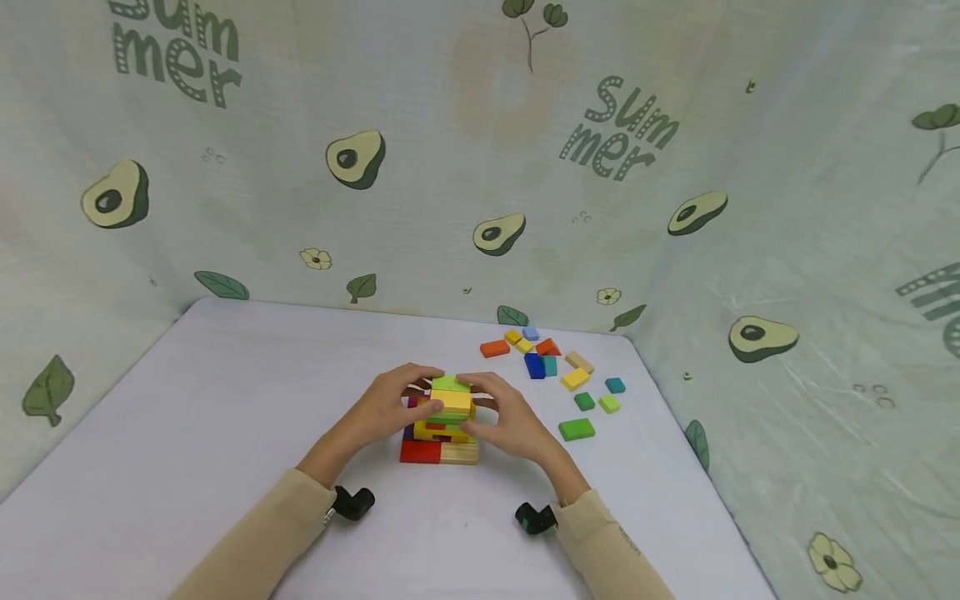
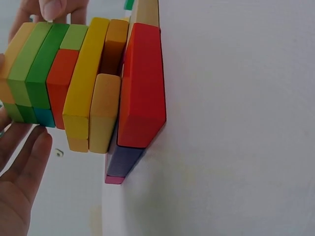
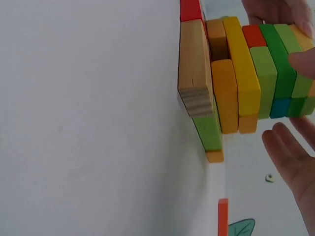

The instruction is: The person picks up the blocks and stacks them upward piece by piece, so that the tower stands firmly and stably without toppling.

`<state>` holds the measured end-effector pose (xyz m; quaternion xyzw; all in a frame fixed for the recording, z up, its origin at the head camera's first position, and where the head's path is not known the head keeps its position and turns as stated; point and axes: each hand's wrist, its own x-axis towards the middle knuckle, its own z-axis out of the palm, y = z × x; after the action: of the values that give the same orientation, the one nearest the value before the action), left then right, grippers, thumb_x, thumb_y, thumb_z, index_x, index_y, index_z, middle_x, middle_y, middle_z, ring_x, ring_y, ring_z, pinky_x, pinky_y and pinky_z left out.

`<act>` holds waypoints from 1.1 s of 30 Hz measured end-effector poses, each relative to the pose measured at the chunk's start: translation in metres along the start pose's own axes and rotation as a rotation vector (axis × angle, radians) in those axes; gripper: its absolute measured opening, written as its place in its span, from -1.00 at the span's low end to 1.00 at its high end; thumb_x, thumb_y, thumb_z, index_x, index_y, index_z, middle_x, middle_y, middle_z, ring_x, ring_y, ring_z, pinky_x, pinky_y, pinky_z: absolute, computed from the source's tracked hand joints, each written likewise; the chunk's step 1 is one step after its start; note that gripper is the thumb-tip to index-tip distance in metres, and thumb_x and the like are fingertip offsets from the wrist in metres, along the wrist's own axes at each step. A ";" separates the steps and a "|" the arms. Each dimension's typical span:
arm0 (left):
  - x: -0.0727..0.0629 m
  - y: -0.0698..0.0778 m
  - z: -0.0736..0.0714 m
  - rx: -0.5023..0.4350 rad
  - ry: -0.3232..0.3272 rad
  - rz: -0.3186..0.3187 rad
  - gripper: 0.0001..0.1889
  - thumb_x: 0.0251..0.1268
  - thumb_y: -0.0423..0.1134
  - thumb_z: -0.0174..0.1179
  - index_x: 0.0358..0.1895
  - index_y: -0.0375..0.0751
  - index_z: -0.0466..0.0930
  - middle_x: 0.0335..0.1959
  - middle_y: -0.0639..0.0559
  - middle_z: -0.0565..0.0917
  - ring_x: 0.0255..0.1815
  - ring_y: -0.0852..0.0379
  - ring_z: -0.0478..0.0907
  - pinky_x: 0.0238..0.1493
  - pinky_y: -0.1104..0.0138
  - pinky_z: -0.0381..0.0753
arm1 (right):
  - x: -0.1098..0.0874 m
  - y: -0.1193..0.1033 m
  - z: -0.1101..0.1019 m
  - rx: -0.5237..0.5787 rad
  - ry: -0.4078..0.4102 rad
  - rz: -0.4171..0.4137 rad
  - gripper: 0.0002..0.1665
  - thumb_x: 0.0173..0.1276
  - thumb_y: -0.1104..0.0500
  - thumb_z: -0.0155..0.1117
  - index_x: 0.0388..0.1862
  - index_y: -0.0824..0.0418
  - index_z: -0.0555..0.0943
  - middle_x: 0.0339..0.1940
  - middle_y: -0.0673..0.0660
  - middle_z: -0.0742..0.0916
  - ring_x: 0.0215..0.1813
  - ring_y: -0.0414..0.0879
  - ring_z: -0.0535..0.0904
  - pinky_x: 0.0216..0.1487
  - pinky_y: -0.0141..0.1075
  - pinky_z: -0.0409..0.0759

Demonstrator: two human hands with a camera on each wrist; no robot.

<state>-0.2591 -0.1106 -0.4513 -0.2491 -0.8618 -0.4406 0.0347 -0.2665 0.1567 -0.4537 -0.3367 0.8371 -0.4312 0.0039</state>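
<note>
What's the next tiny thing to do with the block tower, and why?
I'd maybe gently square up the top yellow block before letting go. The left grip and right grip are both around the top of the block tower, and it stands several layers high, so a rough push might topple it.

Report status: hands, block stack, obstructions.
Left hand, right hand: gripping block stack near top. Stack upright. No obstruction visible; loose blocks lie to the right.

Free room left of tower [image 1: 450, 403]; loose blocks [image 1: 575, 379] right; rear unclear.
</note>
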 end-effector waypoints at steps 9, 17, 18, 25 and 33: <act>0.003 0.001 0.002 0.000 0.005 -0.032 -0.42 0.43 0.01 0.42 0.44 -0.03 0.56 0.34 0.01 0.63 0.25 -0.04 0.64 0.29 0.05 0.69 | -0.006 0.030 -0.065 -0.231 0.042 0.069 -0.36 0.46 0.25 0.45 0.48 0.03 0.54 0.42 0.10 0.61 0.39 0.25 0.57 0.31 0.06 0.67; 0.002 0.001 0.003 -0.002 0.005 -0.041 -0.41 0.42 0.00 0.43 0.44 -0.03 0.56 0.34 0.00 0.64 0.25 -0.05 0.64 0.30 0.03 0.68 | -0.007 0.084 -0.127 -0.415 -0.026 0.305 -0.45 0.52 0.23 0.36 0.46 0.20 0.57 0.43 0.27 0.59 0.42 0.34 0.50 0.38 0.27 0.55; 0.002 0.001 0.003 -0.003 0.004 -0.042 -0.41 0.42 0.00 0.43 0.44 -0.03 0.56 0.34 0.00 0.64 0.25 -0.04 0.64 0.30 0.04 0.67 | -0.008 0.091 -0.133 -0.431 -0.035 0.342 -0.45 0.52 0.23 0.34 0.46 0.20 0.57 0.43 0.29 0.58 0.43 0.35 0.48 0.40 0.29 0.52; 0.001 0.003 0.002 -0.004 -0.001 -0.044 -0.40 0.41 0.01 0.44 0.45 -0.04 0.56 0.34 -0.01 0.64 0.26 -0.07 0.64 0.30 0.01 0.67 | -0.012 0.121 -0.151 -0.516 -0.096 0.447 -0.49 0.44 0.24 0.37 0.36 0.21 0.65 0.48 0.34 0.55 0.43 0.30 0.46 0.48 0.31 0.42; 0.001 0.003 0.000 -0.002 -0.009 -0.047 -0.38 0.42 -0.01 0.44 0.46 -0.10 0.55 0.35 -0.03 0.63 0.27 -0.11 0.64 0.30 -0.01 0.67 | -0.012 0.128 -0.149 -0.532 -0.104 0.490 -0.61 0.45 0.18 0.39 0.23 0.14 0.73 0.40 0.38 0.58 0.35 0.31 0.44 0.45 0.37 0.39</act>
<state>-0.2589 -0.1083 -0.4487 -0.2308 -0.8671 -0.4409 0.0201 -0.3735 0.3223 -0.4564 -0.1371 0.9745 -0.1667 0.0619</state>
